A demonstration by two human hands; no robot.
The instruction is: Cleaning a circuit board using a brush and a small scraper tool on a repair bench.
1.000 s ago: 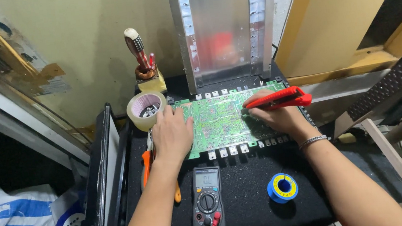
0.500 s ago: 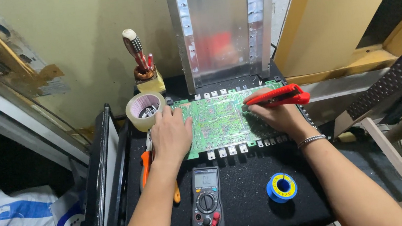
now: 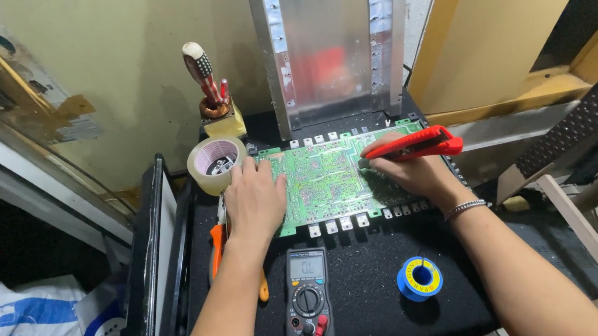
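On the tabletop [image 3: 371,294], the left hand [image 3: 254,202] is pressing the board [image 3: 322,180] flat, fingers spread. The right hand [image 3: 410,171], fingers gripping the red knife [image 3: 415,145], is scraping; light, shallow strokes would likely spare the traces.

Left hand [image 3: 254,198] flat, palm down, right hand [image 3: 408,167] apparently curled in a grip, forearms extended.

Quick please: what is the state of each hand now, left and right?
Left hand: open, palm flat on the green circuit board, holding nothing.
Right hand: closed around a red utility knife, tip at the board.
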